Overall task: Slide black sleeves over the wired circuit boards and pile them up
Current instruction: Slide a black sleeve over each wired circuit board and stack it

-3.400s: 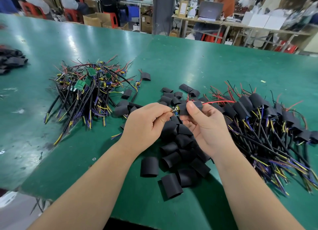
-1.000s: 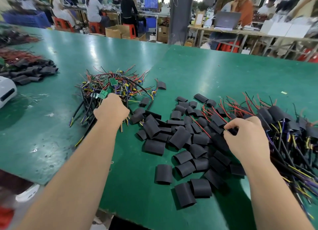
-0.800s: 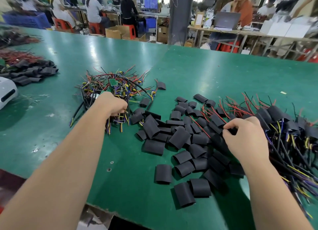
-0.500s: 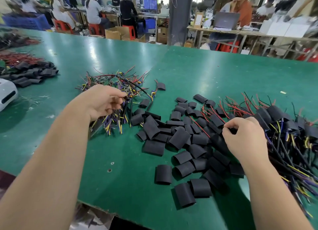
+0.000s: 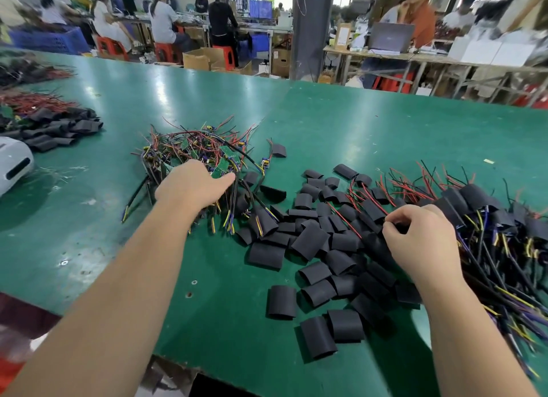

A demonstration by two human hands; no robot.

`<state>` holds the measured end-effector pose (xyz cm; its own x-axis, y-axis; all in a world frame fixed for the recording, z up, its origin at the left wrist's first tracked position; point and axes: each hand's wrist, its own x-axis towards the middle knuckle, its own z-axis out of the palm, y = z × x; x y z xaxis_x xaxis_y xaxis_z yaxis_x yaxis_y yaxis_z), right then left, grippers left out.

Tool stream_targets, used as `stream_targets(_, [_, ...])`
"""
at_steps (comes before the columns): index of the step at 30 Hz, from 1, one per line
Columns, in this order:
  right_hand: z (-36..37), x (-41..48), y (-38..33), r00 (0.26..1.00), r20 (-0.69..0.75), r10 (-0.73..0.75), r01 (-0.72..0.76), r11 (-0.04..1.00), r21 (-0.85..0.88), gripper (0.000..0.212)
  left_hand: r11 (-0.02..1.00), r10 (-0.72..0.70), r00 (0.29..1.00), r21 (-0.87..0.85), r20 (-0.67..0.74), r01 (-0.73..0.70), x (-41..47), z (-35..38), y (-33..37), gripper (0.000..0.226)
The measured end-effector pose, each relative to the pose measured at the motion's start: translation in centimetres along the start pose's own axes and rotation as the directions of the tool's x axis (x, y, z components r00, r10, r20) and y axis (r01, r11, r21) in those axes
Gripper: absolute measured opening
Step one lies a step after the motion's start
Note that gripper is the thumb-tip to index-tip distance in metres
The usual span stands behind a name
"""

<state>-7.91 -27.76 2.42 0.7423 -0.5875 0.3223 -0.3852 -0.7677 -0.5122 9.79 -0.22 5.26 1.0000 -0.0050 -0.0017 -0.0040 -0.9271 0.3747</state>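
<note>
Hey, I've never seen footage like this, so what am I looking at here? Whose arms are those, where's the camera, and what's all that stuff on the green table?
There is no machine here. These are a person's two bare arms, filmed by one wide-angle camera worn on the head, looking forward and down.

On the green table lie three heaps. At the left is a pile of bare wired circuit boards. In the middle are loose black sleeves. At the right are sleeved boards, already covered, with their wires trailing out.

The left hand reaches into the bare pile. Its fingers are hidden, so I cannot tell whether it holds anything. The right hand pinches a single sleeve between thumb and fingers. Other workers sit at benches in the background.
</note>
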Motion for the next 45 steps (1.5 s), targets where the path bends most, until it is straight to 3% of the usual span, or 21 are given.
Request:
stream_targets(1, [0.0, 0.0, 0.0, 1.0, -0.002, -0.003, 0.003, 1.0, -0.004, 0.009, 0.996, -0.003, 0.992, 0.089, -0.127, 0.015, 0.2, 0.6, 0.3, 0.07])
stream_targets(3, [0.1, 0.0, -0.1, 1.0, -0.009, -0.006, 0.006, 1.0, -0.007, 0.009, 0.98, 0.003, 0.97, 0.194, -0.244, 0.046, 0.3, 1.7, 1.1, 0.083])
stream_targets(7, [0.0, -0.1, -0.1, 1.0, -0.022, -0.004, 0.004, 1.0, 0.008, 0.008, 0.956, -0.008, 0.979, 0.285, -0.202, 0.067, 0.4, 3.2, 2.2, 0.104])
stream_targets(13, [0.0, -0.2, 0.0, 1.0, -0.02, -0.024, 0.024, 1.0, 0.02, 0.009, 0.964, 0.019, 0.984, 0.265, -0.176, 0.028, 1.0, 3.2, 1.7, 0.057])
stream_targets(20, [-0.1, -0.2, -0.1, 0.999, -0.024, -0.021, 0.021, 0.999, 0.032, 0.009, 0.972, 0.015, 0.989, 0.233, -0.145, 0.02, 1.6, 2.6, 1.0, 0.036])
stream_targets(26, [-0.1, -0.2, -0.2, 1.0, -0.018, -0.02, 0.021, 0.999, 0.043, 0.008, 0.97, 0.044, 0.965, 0.243, -0.258, 0.021, 2.0, 1.1, 0.3, 0.004])
stream_targets(30, [-0.2, -0.2, -0.3, 1.0, -0.003, -0.017, 0.017, 0.999, 0.042, 0.008, 0.946, 0.1, 0.964, 0.325, -0.247, -0.015, 1.6, 0.5, 0.3, 0.009])
stream_targets(33, [-0.2, -0.4, -0.5, 1.0, -0.007, -0.014, 0.014, 0.999, 0.041, 0.009, 0.925, 0.132, 0.926, 0.381, -0.354, 0.014, 0.8, 1.3, 1.0, 0.011])
stream_targets(36, [-0.3, -0.5, -0.6, 1.0, -0.009, -0.018, 0.019, 0.999, 0.039, 0.01, 0.879, 0.342, 0.864, 0.451, -0.37, -0.154, 0.5, 2.8, 2.3, 0.038])
stream_targets(38, [-0.4, -0.5, -0.7, 1.0, -0.002, -0.021, 0.021, 0.999, 0.032, 0.01, 0.852, 0.401, 0.869, 0.468, -0.291, -0.236, 0.5, 3.5, 3.0, 0.023])
stream_targets(39, [-0.4, -0.5, -0.7, 1.0, 0.001, -0.021, 0.021, 0.999, 0.03, 0.01, 0.854, 0.378, 0.885, 0.471, -0.272, -0.221, 0.7, 3.7, 3.2, 0.01])
stream_targets(40, [-0.4, -0.5, -0.7, 1.0, 0.003, -0.021, 0.02, 0.999, 0.029, 0.011, 0.861, 0.342, 0.902, 0.472, -0.265, -0.188, 1.1, 3.8, 3.3, 0.011])
stream_targets(42, [-0.4, -0.5, -0.7, 1.0, 0.007, -0.021, 0.02, 0.999, 0.03, 0.01, 0.873, 0.286, 0.929, 0.463, -0.234, -0.152, 1.5, 3.9, 3.2, 0.043])
stream_targets(45, [-0.4, -0.6, -0.7, 1.0, 0.008, -0.017, 0.016, 0.999, 0.043, 0.01, 0.889, 0.25, 0.945, 0.437, -0.212, -0.138, 1.7, 4.1, 3.1, 0.05])
